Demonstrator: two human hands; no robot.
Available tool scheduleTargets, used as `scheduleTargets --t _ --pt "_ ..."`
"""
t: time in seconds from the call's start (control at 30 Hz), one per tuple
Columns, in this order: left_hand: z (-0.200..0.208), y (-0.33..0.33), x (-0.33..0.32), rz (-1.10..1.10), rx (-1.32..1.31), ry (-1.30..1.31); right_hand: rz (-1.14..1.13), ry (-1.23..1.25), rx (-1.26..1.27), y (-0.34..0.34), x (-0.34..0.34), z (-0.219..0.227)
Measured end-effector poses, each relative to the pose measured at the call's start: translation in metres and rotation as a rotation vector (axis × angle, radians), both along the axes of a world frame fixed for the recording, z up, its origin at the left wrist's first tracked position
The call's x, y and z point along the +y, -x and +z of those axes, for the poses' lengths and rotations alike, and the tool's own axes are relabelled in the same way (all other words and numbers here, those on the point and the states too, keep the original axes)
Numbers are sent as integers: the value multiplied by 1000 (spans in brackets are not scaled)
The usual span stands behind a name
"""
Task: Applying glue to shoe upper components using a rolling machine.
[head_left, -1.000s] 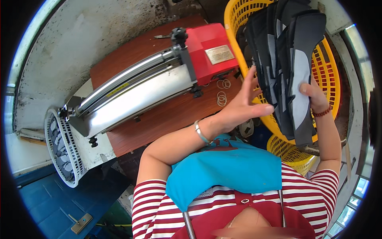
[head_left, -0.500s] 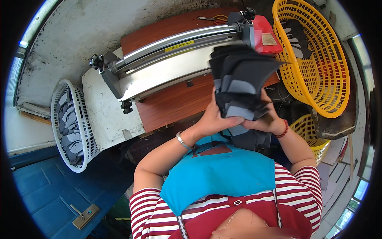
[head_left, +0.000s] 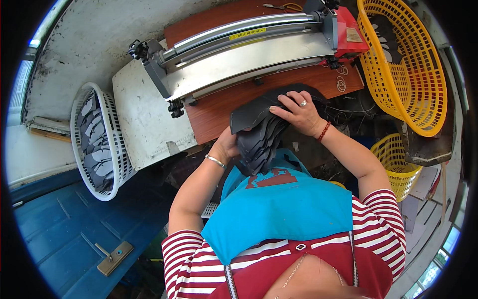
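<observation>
A thick stack of dark grey, flat cut pieces (head_left: 261, 130) is between my hands, just in front of the machine's wooden base. Their layers fan out toward my blue apron (head_left: 279, 204). My left hand (head_left: 228, 143) grips the stack's left side, its fingers partly hidden behind the pieces. My right hand (head_left: 302, 113) lies over the right end, with bent fingertips pressing on the top piece and its thumb out of sight. Beyond them stands a machine with a long metal roller (head_left: 244, 34) and a bright steel plate (head_left: 249, 64).
To the left, a white basket (head_left: 118, 144) holds several grey pieces. A large yellow basket (head_left: 428, 89) at the far right has more dark pieces inside. Below it stands a smaller yellow basket (head_left: 398, 172). Rubber bands (head_left: 341, 82) lie on the wooden board (head_left: 219, 117); scissors (head_left: 284, 7) lie behind the roller.
The stack has come down and left, away from the machine, and is turned on its side. My right hand has moved from its lower edge onto its top. The view has shifted slightly.
</observation>
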State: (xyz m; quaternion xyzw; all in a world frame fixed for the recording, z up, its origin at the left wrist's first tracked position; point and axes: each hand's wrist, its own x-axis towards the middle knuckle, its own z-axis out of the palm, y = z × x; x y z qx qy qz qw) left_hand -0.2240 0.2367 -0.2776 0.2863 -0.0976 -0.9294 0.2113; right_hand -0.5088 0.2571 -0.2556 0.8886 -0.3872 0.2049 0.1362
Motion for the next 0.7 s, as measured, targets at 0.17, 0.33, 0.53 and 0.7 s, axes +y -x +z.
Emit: scheduleTargets --t 0.17,0.33,0.53,0.7 --pt "-53 -7 -50 -193 -194 339 -15 89 -75 -9 7 -42" --pt "-77 -16 -91 -438 -609 922 -8 -297 -95 -27 20 -89" --pt "-102 -40 -115 -563 -841 1215 -48 -385 -283 -41 -2 -85" --pt "-121 -65 -115 -642 -1130 1466 36 -441 -370 -53 -18 -80"
